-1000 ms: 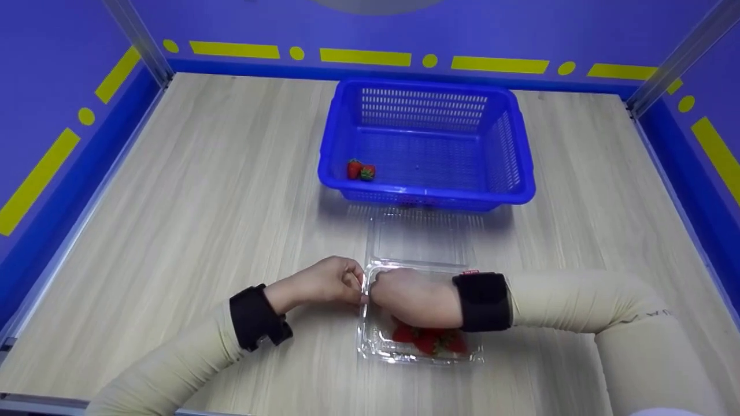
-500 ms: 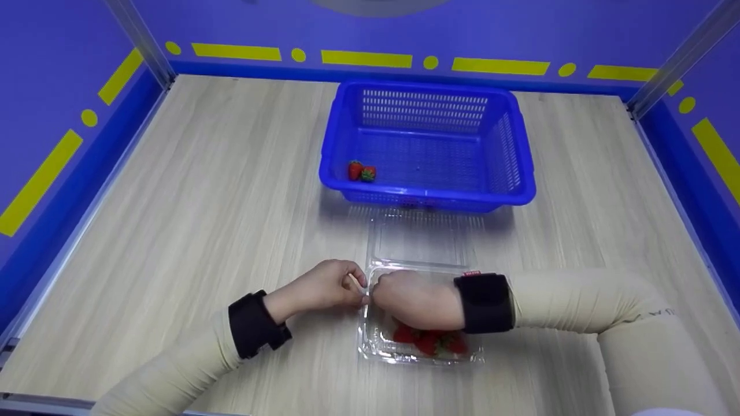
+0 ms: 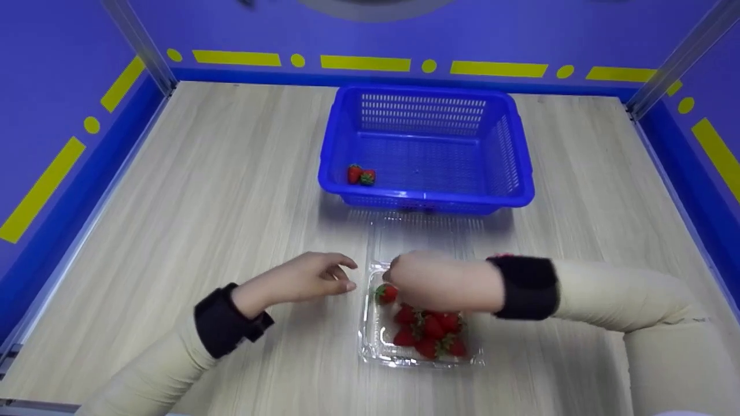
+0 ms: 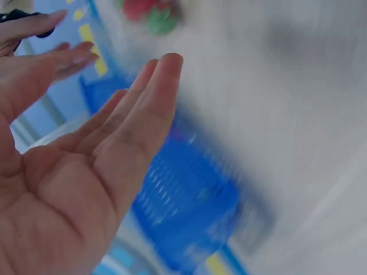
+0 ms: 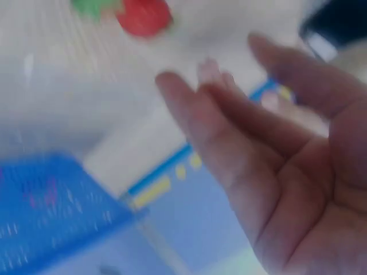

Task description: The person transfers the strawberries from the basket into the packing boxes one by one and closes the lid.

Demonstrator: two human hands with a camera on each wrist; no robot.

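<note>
Left hand [image 3: 298, 280], fingers parted, empty, left of clear box [image 3: 370, 351], lower centre. Right hand [image 3: 436, 281] above box, fingers loosely extended, empty. Strawberries [image 3: 432, 328] inside. Step: apparently filling. Next probably calls for reaching up-frame, blue basket [image 3: 428, 197], two berries [image 3: 354, 174] lower left.

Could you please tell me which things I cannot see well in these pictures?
- Head view: part of the clear container, hidden by the right hand.
- Head view: the upper part of the grey shape, cut off by the top edge.
- Left wrist view: fine detail of the blue basket, smeared by blur.
- Right wrist view: the exact outline of the strawberry, blurred.
</note>
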